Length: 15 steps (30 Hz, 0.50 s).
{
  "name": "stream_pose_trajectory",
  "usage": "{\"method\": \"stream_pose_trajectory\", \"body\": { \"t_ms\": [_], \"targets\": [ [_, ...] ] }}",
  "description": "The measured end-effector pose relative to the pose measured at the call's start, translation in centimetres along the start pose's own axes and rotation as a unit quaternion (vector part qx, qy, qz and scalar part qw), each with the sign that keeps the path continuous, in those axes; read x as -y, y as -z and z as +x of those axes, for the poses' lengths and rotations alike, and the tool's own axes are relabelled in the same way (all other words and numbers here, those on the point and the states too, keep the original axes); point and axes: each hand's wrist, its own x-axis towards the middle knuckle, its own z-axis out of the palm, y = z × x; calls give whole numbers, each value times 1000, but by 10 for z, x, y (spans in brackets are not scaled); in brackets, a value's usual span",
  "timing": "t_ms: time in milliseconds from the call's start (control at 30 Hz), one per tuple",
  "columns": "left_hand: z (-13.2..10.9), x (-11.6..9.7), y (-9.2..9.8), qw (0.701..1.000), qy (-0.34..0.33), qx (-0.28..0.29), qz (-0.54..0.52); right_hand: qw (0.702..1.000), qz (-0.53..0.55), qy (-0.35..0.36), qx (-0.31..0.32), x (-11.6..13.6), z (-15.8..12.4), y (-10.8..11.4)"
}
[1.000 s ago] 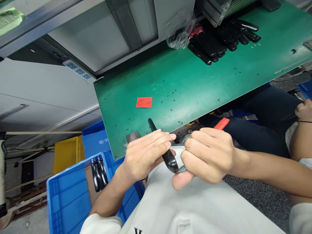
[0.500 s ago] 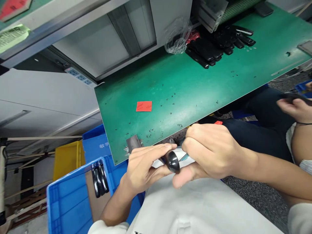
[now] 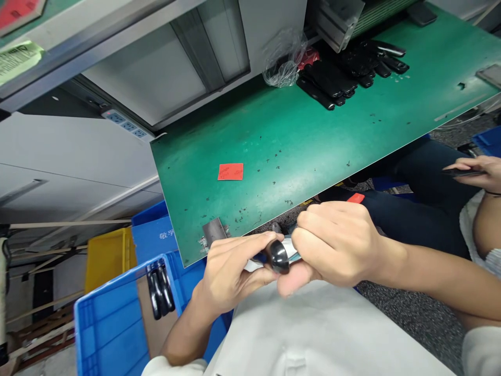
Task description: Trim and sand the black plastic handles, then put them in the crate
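pinches black part [image 3: 278, 257] in left hand [image 3: 230, 266] just under green bench [image 3: 313, 136] edge, now turned end-on, no longer pointing up, right hand [image 3: 336, 243] clenched on red-handled tool [image 3: 355, 198] working its rounded end.

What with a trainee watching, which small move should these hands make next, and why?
Probably squeeze the red-handled tool gently: the right hand grips it, its tip seemingly at the rounded end of the glossy black part, which the left hand pinches steady.
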Motion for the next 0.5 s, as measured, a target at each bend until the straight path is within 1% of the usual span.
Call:
{"method": "stream_pose_trajectory", "body": {
  "t_ms": [200,333,433,500],
  "targets": [
    [-5,-3,-4,1000,27,-12,8,999,-9,-2,-44,0,-2,-6],
    [-8,-5,-10,997,71,-22,8,997,-31,10,-71,-4,-3,-12],
    [-8,-8,-15,995,92,-32,-14,995,-40,21,-88,-7,-4,-15],
    [-8,-13,-18,990,119,-47,-51,993,-39,22,-107,-9,-5,-16]
  ]
}}
